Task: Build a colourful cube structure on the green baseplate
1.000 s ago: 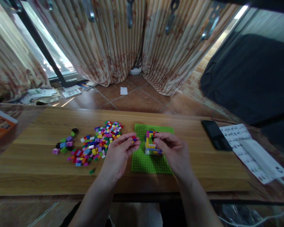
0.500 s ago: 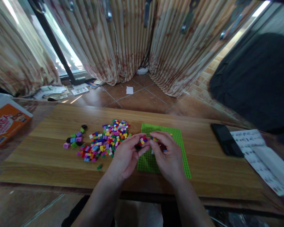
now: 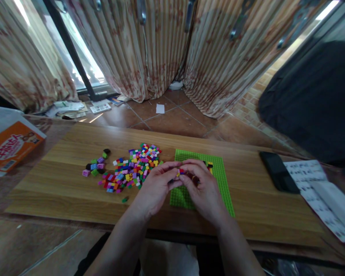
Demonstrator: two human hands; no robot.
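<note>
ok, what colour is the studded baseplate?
The baseplate is bright green; best seen in the head view.

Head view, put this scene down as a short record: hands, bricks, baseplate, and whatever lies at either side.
Left hand: pinching small multicolored bricks
Right hand: fingertips at the same bricks, over the baseplate; exact grip hidden
Baseplate: green, studded, on the wooden table, partly covered by hands
Loose bricks: large mixed pile, smaller cluster to its left
Far left: orange-and-white package
Right side: black phone, printed sheet
</note>
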